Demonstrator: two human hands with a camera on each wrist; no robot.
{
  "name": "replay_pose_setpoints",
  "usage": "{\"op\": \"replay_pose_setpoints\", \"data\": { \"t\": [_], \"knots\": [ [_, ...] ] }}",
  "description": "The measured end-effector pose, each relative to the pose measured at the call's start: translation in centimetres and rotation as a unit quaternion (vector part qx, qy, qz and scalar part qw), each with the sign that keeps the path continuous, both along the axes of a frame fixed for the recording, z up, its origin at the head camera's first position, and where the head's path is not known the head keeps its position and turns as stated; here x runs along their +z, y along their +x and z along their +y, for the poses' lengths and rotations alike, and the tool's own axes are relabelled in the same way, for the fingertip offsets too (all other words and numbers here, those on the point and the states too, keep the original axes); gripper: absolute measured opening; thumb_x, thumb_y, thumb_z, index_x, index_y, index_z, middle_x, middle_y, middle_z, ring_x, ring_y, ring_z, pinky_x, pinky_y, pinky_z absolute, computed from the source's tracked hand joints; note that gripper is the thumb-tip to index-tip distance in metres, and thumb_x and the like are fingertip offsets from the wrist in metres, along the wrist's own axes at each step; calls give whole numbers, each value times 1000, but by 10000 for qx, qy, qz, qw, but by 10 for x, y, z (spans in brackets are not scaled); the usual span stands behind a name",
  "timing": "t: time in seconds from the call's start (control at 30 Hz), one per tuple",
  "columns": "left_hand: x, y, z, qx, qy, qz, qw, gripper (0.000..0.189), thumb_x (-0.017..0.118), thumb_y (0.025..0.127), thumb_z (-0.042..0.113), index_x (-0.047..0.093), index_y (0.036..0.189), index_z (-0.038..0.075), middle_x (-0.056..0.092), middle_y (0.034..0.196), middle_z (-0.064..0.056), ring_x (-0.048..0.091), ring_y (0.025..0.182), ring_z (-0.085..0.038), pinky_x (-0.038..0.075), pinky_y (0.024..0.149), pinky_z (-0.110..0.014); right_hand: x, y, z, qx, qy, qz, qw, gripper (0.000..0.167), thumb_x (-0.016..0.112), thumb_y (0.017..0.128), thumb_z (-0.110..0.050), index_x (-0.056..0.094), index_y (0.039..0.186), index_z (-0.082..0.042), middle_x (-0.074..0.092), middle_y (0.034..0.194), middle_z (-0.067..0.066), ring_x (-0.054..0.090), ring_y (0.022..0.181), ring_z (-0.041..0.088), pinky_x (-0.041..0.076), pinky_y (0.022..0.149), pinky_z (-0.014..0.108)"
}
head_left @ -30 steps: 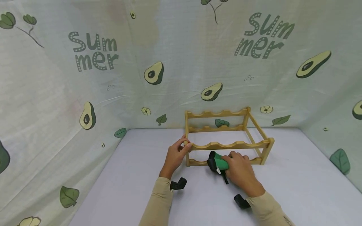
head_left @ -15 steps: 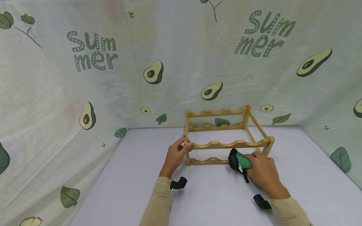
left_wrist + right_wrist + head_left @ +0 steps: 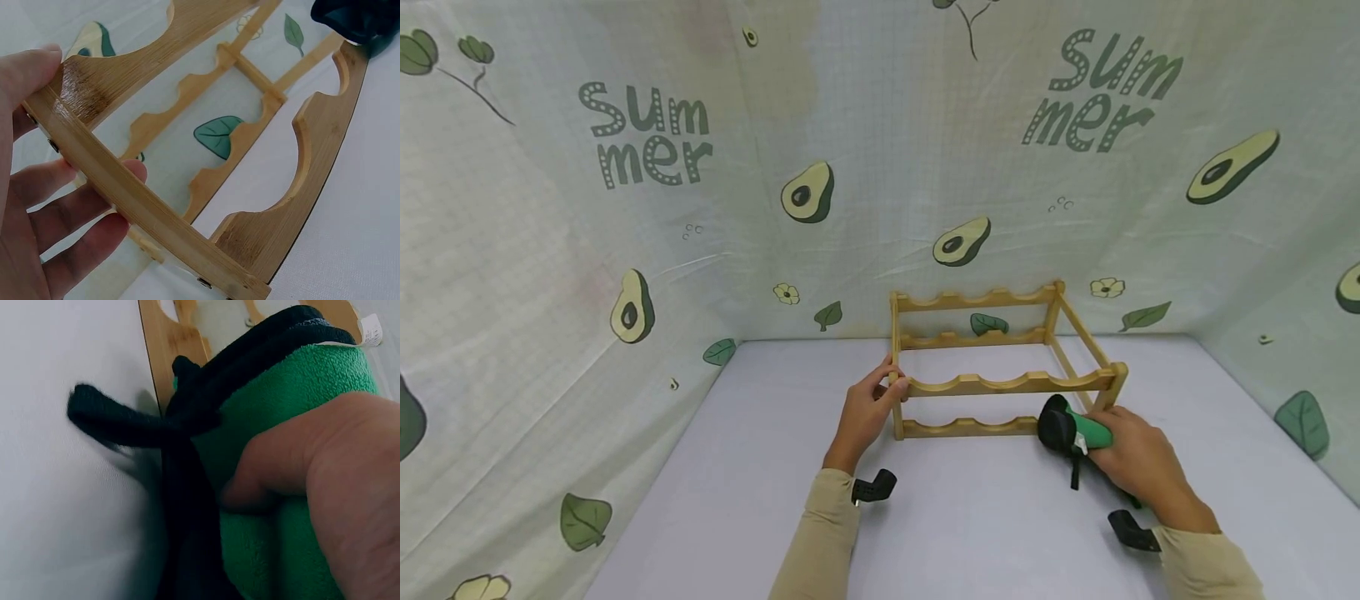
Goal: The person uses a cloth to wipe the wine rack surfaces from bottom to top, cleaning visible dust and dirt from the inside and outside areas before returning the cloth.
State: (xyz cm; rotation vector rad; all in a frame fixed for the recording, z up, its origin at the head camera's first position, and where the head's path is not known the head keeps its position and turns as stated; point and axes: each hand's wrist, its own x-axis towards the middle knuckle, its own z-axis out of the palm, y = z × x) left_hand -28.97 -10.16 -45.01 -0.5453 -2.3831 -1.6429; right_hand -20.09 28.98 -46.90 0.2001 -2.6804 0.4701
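A light wooden wine rack (image 3: 973, 385) with scalloped rails stands upright on the table. My left hand (image 3: 859, 421) holds its front left post (image 3: 134, 187), thumb on one side and fingers on the other. My right hand (image 3: 1142, 458) grips a rolled green towel (image 3: 1092, 430) with black edging at the rack's front right corner. In the right wrist view the green terry cloth (image 3: 256, 550) has a black hanging loop (image 3: 119, 419) and a white tag (image 3: 370, 330). My thumb presses into the cloth; the other fingers are hidden there. The towel's black end covers part of the lower front rail.
The rack stands near the back of a white-covered table (image 3: 760, 467). A printed cloth wall (image 3: 872, 125) with avocados and leaves rises behind it and at both sides. Black wrist cameras (image 3: 874, 487) stick out from both wrists.
My right hand has moved the rolled towel rightward along the rack's front, from near its middle to the right corner. My left hand and the rack stay in place.
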Motion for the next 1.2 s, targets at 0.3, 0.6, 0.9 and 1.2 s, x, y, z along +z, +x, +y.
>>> {"op": "replay_pose_setpoints", "data": {
  "t": [0.3,0.6,0.9,1.2],
  "knots": [
    [0,-1,2,-115,25,11,9999,26,60,97,53,65,102,28,58,140,-1,68,83,-18,51,75,-38,-1,3,15,-334,107,772,9964,32,76,69,-1,71,101,-1,66,97,20,62,84,42,45,61,60],
    [1,-2,2,-148,-97,57,9998,27,58,99,52,64,103,26,63,132,-3,67,85,-15,50,77,-38,7,3,23,-92,-749,1969,9775,45,60,61,19,68,100,-2,67,98,19,59,87,38,44,75,45],
    [-1,-2,2,-98,-14,85,9999,21,60,100,45,64,102,25,65,131,-2,67,84,-15,50,75,-37,16,2,18,-442,-1811,2646,9462,34,69,72,16,65,103,4,65,96,15,50,90,-2,27,84,3],
    [-3,-3,2,-118,69,97,9999,12,60,102,36,63,103,25,72,105,1,67,83,-15,50,76,-36,33,-1,11,-1429,-3186,2319,9079,33,73,87,-11,63,116,2,52,97,-30,47,93,-13,36,83,13]
  ]
}}
